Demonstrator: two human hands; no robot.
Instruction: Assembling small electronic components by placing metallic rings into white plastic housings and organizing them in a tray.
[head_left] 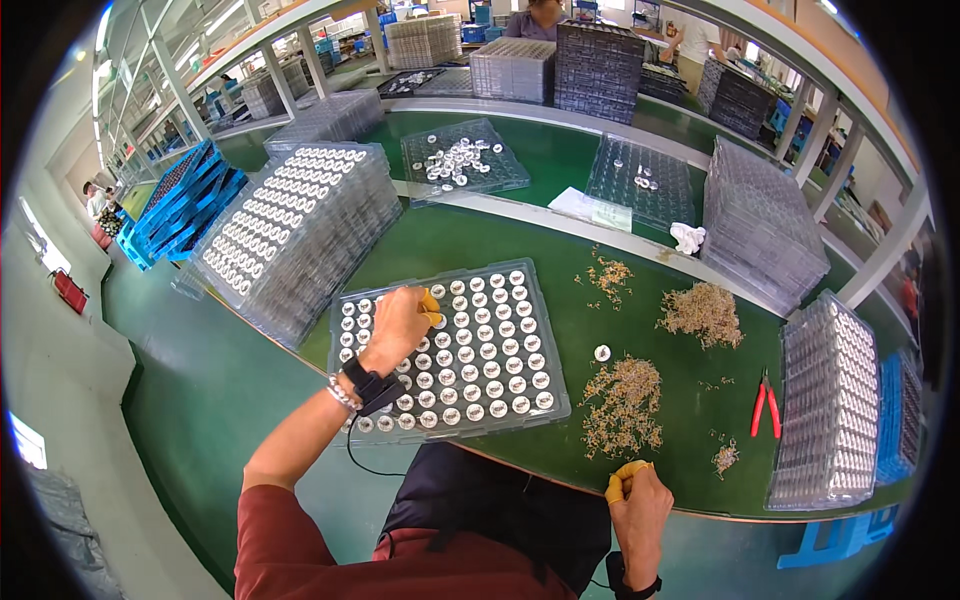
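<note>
My left hand point(402, 322), with yellow finger covers, reaches over a clear plastic tray point(561, 395) filled with rows of round white pieces. Its thumb and finger are closed together at one of the pieces in the upper rows; what they hold, if anything, is hidden. Dark small parts show on many of the white faces. My right hand point(642, 505), also in yellow finger covers, is by the table's front edge, fingertips pinched. Anything between them is too small to make out. Just beyond it lies a pile of tiny wire-legged parts point(622, 410), with a single round white piece point(602, 353) above.
Red-handled pliers point(766, 410) lie at the right, beside a tall stack of filled trays point(825, 410). More tiny parts point(702, 315) are heaped farther back. Another tray stack point(300, 225) stands at the left. A tray of loose white pieces point(465, 160) sits beyond the rail.
</note>
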